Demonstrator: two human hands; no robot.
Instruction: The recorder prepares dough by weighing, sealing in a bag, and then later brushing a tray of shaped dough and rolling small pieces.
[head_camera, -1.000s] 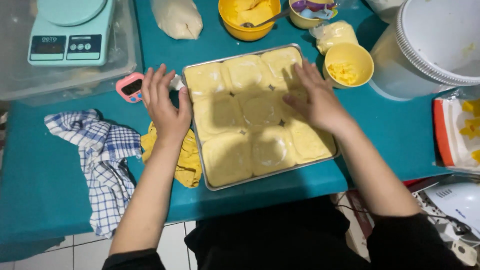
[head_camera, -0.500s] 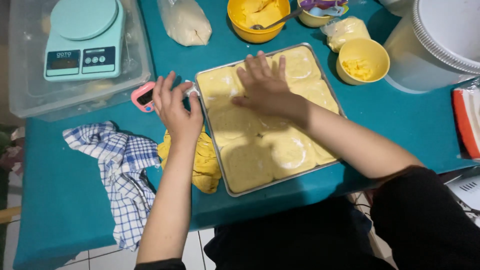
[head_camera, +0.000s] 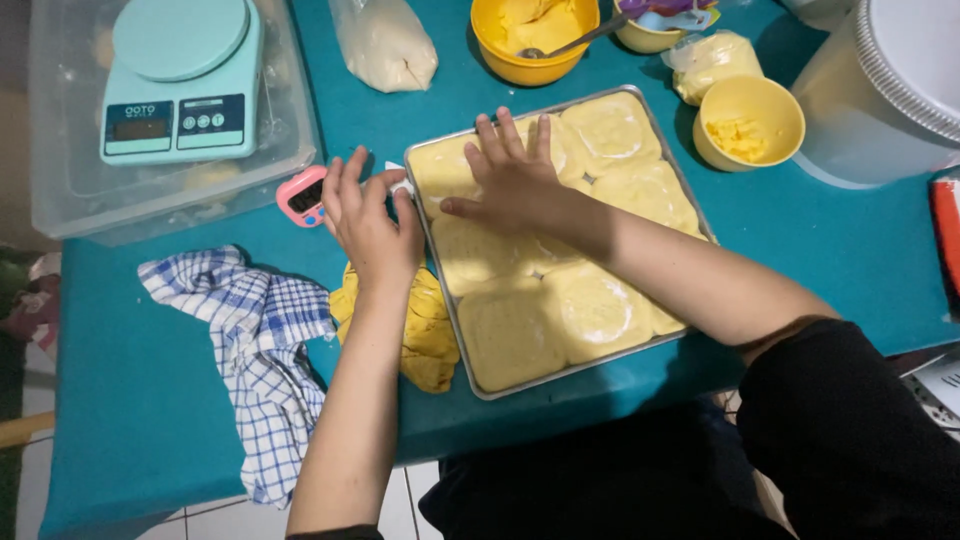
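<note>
Metal baking tray (head_camera: 688, 195), rectangular, sat mid-table on the teal table (head_camera: 130, 400), filled with pale yellow dough pieces (head_camera: 600, 310). Right hand (head_camera: 515, 180) lay flat, fingers spread, palm pressing the dough at the tray's upper left. Left hand (head_camera: 368, 222) rested open against the tray's left rim, holding nothing. Pink timer (head_camera: 300, 197) just beside it; yellow cloth (head_camera: 425, 330) and checked towel (head_camera: 255, 340) nearby.

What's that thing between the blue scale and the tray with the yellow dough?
In the head view, a small pink timer lies between the scale and the tray, beside the left hand.
</note>
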